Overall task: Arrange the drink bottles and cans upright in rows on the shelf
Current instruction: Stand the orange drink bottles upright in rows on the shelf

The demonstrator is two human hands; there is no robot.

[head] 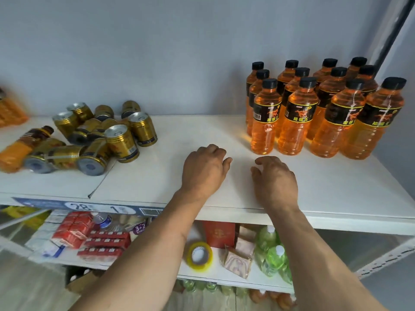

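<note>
**Both hands empty over the shelf, bottles in rows, cans in a heap**

Two bare forearms reach up from the bottom of the view and over the front edge of the white shelf [224, 131]. The left hand [203, 169] and the right hand [275, 178] sit side by side above the middle of the shelf near its front edge, a small gap between them. Both are palm down with fingers loosely curled, and neither holds anything; whether the fingertips touch the board cannot be told.

Toward the right rear corner stand the orange drink bottles [318, 108], all upright with black caps and black labels, set close together in rows that run from the back wall toward the front. The frontmost ones stand just beyond the right hand.

Toward the left end of the shelf lies a jumble of gold cans [96, 133], most on their sides and stacked over one another, a few tilted with their tops showing. Touching the heap at its left, one orange bottle [21, 149] lies on its side. At the far left edge more orange packaging is partly cut off by the frame.

A blue price strip [89, 206] runs along the front edge. On the lower shelf sit red cartons [89, 234], a roll of yellow tape [199, 255] and green bottles [272, 250].
</note>
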